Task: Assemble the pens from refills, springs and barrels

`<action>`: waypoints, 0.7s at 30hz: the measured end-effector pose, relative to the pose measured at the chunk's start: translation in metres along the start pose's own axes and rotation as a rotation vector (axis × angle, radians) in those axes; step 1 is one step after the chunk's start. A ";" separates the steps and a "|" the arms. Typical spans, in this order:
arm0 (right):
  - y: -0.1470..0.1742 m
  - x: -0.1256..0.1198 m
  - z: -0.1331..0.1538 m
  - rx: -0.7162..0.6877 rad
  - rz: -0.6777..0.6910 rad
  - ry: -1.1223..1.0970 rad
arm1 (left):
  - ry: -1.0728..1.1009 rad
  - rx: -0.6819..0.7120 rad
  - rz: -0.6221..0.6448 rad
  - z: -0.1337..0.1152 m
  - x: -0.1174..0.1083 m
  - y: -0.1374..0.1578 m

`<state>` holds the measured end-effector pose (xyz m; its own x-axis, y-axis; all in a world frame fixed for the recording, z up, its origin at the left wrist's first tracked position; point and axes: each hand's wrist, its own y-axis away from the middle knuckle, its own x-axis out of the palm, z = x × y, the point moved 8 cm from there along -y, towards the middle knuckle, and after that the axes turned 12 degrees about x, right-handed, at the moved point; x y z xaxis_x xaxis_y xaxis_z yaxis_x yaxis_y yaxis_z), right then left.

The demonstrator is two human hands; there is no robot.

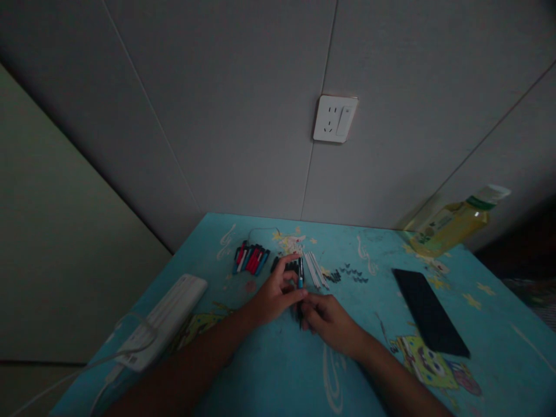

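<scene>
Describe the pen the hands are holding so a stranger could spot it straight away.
On the blue table, below the wall socket, the left hand and right hand meet. Between them stands the pen, apart from the red and blue pile and the white sticks.

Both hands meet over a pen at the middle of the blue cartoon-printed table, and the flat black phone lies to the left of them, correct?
Not quite. In the head view the flat black phone lies to the right of the hands, not the left. The left hand and right hand do meet over a pen on the blue cartoon-printed table.
</scene>
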<state>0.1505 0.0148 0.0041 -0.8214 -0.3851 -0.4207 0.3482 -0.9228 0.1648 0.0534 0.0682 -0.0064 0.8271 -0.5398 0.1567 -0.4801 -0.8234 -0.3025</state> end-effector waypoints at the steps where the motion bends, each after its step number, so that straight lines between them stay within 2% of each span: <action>1: 0.000 0.000 0.000 0.001 0.003 0.002 | -0.004 -0.002 0.000 0.000 0.000 0.000; 21: 0.001 0.001 0.005 -0.018 0.009 0.030 | -0.030 -0.026 0.057 -0.004 0.004 0.002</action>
<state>0.1475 0.0130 0.0087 -0.8043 -0.3928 -0.4458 0.3642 -0.9188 0.1524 0.0542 0.0638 -0.0027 0.8066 -0.5805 0.1114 -0.5336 -0.7961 -0.2854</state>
